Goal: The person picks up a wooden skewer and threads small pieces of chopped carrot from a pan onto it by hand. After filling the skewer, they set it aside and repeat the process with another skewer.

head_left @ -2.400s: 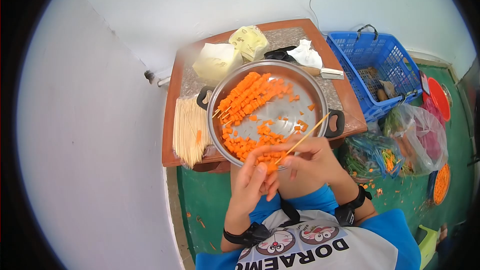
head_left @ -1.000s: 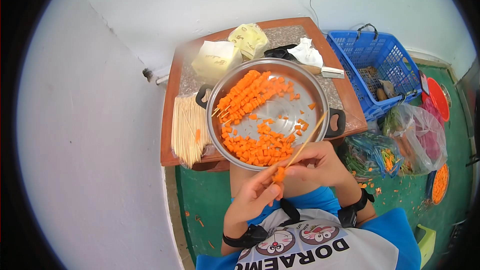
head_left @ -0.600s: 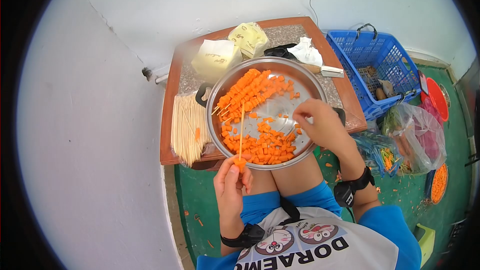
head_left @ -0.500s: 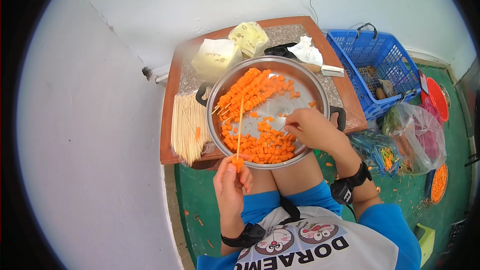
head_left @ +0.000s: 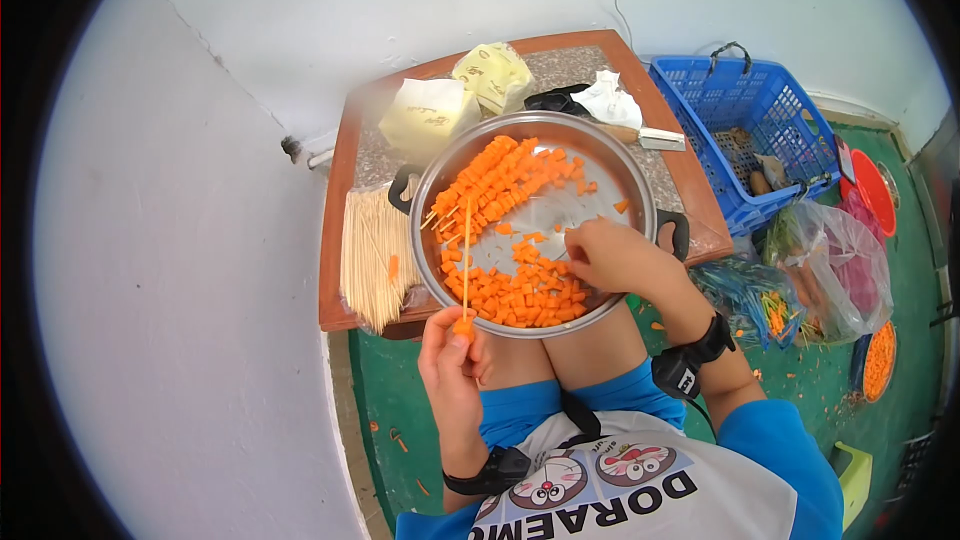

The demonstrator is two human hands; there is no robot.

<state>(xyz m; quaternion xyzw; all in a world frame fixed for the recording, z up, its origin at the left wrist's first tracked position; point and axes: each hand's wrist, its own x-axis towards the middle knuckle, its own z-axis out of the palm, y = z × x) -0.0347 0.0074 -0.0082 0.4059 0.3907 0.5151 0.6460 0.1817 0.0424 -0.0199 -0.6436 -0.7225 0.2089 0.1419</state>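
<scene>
My left hand [head_left: 452,360] pinches a thin wooden skewer [head_left: 467,265] at the near left rim of a round metal pan [head_left: 640,145]. The skewer stands nearly upright, with orange carrot pieces [head_left: 463,328] on its lower part at my fingers. My right hand [head_left: 612,258] is inside the pan on the right, fingers bent together; what they hold, if anything, is hidden. Loose carrot cubes [head_left: 530,295] lie in the near part of the pan. Filled carrot skewers [head_left: 490,180] are stacked at its far left.
Bare skewers [head_left: 375,255] lie left of the pan. Beyond it are yellowish paper packs [head_left: 430,115], white tissue [head_left: 608,98] and a metal-bladed tool [head_left: 660,139]. To the right are a blue basket [head_left: 740,120], plastic bags [head_left: 835,265] and a bowl of carrot pieces [head_left: 879,362].
My left hand and its skewer have moved slightly left, and the skewer is more upright. My right hand has shifted slightly, its fingers now curled down more.
</scene>
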